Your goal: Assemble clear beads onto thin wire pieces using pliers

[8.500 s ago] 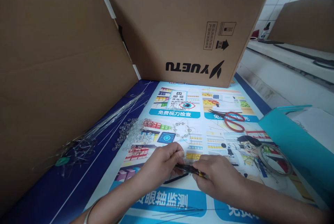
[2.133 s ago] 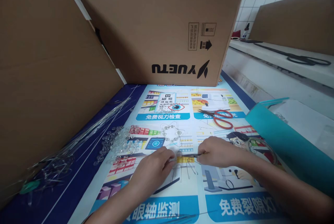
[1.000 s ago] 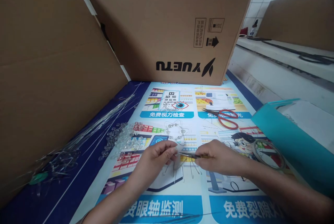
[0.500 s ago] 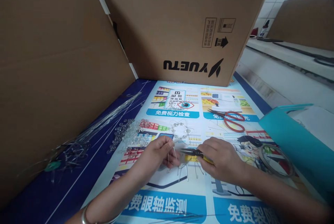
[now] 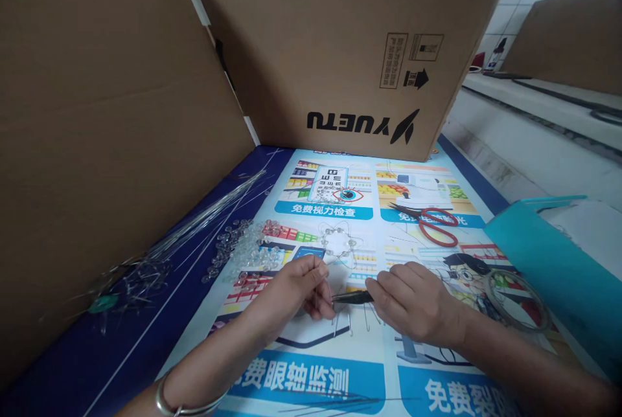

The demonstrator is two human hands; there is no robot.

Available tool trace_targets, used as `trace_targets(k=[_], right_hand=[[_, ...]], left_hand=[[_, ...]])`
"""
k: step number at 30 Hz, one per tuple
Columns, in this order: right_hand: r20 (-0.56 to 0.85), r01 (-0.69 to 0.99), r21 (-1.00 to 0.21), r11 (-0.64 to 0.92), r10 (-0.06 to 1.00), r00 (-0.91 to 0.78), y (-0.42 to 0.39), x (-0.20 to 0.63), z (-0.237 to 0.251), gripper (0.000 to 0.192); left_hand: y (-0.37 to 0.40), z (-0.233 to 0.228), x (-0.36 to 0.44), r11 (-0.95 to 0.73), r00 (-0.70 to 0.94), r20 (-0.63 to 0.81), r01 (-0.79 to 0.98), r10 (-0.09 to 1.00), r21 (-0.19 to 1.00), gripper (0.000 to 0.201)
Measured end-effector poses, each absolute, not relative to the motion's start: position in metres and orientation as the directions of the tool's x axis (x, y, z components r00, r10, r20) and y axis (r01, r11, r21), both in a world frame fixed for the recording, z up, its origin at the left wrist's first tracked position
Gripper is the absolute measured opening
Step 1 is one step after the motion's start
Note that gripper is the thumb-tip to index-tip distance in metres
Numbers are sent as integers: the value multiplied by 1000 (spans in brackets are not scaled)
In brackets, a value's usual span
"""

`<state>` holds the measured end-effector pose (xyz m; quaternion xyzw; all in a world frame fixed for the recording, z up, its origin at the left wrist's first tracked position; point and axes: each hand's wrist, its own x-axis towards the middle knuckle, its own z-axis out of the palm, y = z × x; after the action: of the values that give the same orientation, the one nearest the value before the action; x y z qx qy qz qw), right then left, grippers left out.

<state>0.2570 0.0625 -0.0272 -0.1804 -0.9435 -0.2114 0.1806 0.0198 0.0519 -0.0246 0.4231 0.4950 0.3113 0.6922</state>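
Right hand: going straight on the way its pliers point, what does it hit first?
The left hand. The pliers in the right hand point at its fingers, tips very close; depth leaves actual contact unclear.

The left hand and right hand are bare, 1 silver bangle circling the left forearm.

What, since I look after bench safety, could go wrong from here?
The long-nose pliers in the right hand have their tips close to the left hand, so a slip might pinch skin. Loose clear beads lie uncontained near the left hand and could scatter if knocked. Red-handled scissors lie beyond the right hand and might nick a reaching finger.
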Motion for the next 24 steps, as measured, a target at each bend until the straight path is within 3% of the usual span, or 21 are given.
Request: trace_targets(k=[24], right_hand=[[387, 366, 313, 877, 234, -892, 62, 255, -21, 24]], left_hand=[[50, -25, 21, 494, 338, -460, -18, 821, 869, 34]])
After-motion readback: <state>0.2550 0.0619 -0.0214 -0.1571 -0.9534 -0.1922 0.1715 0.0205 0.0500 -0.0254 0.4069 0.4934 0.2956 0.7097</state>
